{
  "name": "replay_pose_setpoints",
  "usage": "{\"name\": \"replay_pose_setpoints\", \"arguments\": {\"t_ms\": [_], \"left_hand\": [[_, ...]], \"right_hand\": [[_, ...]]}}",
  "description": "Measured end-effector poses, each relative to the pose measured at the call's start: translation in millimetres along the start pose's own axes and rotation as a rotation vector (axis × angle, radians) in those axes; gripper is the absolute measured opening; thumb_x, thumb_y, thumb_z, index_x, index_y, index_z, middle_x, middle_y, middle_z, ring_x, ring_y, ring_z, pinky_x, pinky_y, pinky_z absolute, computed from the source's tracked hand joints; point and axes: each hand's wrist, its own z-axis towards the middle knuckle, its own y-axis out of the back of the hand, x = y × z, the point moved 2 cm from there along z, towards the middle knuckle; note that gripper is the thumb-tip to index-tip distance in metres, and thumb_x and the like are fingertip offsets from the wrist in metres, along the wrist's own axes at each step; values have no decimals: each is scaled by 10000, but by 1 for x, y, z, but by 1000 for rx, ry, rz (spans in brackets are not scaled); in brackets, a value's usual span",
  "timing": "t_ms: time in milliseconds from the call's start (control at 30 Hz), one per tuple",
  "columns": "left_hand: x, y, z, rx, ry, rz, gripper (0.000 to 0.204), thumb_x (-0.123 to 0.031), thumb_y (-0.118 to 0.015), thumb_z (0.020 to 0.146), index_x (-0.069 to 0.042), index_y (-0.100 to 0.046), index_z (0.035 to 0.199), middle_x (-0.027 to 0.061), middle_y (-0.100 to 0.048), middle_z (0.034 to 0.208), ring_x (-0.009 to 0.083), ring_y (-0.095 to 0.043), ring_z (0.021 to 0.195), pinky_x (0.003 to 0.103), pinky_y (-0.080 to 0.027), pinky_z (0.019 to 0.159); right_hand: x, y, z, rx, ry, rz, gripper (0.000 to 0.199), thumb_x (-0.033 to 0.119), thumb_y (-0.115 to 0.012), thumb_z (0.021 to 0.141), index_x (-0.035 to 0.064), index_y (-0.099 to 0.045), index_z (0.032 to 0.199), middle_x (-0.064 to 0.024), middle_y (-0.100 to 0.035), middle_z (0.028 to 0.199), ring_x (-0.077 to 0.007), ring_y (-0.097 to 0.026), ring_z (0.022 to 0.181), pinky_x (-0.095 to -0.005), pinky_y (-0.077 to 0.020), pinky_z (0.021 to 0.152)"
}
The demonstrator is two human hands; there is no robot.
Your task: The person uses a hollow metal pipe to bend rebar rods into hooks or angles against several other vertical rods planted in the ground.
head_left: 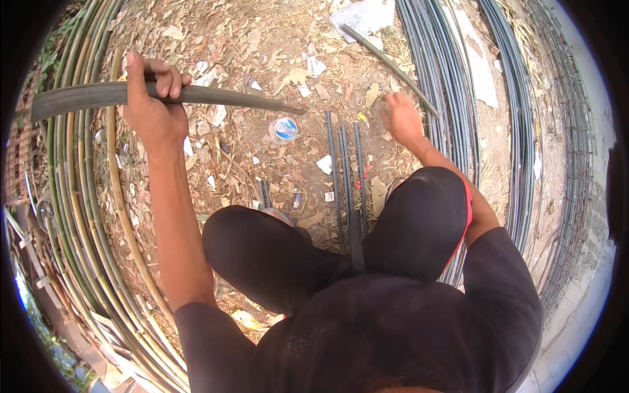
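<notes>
My left hand is closed round a long grey-brown stick, raised above the ground at the left. The stick looks broad at its left end and narrows to a rough brown tip on the right. My right hand is beyond my right knee, its fingers loosely bent and apart, with nothing visible in them. Close by it, a grey-green stick lies slanting toward the bundle of steel bars. Several short dark ribbed bars point away from me between my knees.
A clear plastic cup with a blue mark stands or lies on the littered ground. Bamboo poles run along the left. More bars and wire mesh lie at the right, beside a pale wall. A white sheet lies at the far side.
</notes>
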Motion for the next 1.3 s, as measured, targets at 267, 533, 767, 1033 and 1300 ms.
{"name": "replay_pose_setpoints", "arguments": {"t_ms": [267, 533, 767, 1033, 1300], "left_hand": [[5, -27, -21, 248, -36, -38, 438, -379, -510, 1042, -55, -553, 750, -8, -365, 545, 121, -368, 522, 335, -433, 627], [-3, -29, -31, 259, -41, -14, 464, -387, -448, 1063, -64, -565, 751, -23, -333, 552, 112, -343, 550, 325, -389, 672], [-21, -32, -47, 266, -77, -66, 483, -426, -449, 1054, -83, -545, 727, -23, -349, 509, 113, -349, 477, 317, -418, 605], [-33, -53, -67, 480, 58, -124, 538, -477, -366, 1064, -111, -501, 694, -44, -346, 488, 90, -328, 443, 271, -388, 545], [-23, -62, -71, 467, 46, -89, 539, -490, -383, 1057, -109, -492, 691, -46, -323, 476, 89, -320, 433, 279, -392, 545]], "right_hand": [[99, -61, -52, 696, 238, 128, 411, 389, -619, 928, -9, -708, 870, -225, -695, 801, -394, -692, 764, -497, -558, 705], [104, -88, -56, 609, -58, 285, 380, 317, -716, 803, -61, -710, 832, -286, -688, 843, -442, -691, 812, -507, -557, 754], [105, -70, -58, 574, -270, 425, 362, 302, -750, 752, -47, -708, 841, -285, -678, 815, -451, -682, 808, -516, -549, 754], [101, -77, -68, 496, -300, 550, 345, 277, -717, 763, -51, -704, 870, -295, -680, 848, -453, -682, 833, -514, -546, 773], [105, -74, -71, 498, -303, 649, 336, 276, -694, 790, -28, -699, 932, -280, -682, 860, -452, -676, 853, -511, -539, 794]]}}
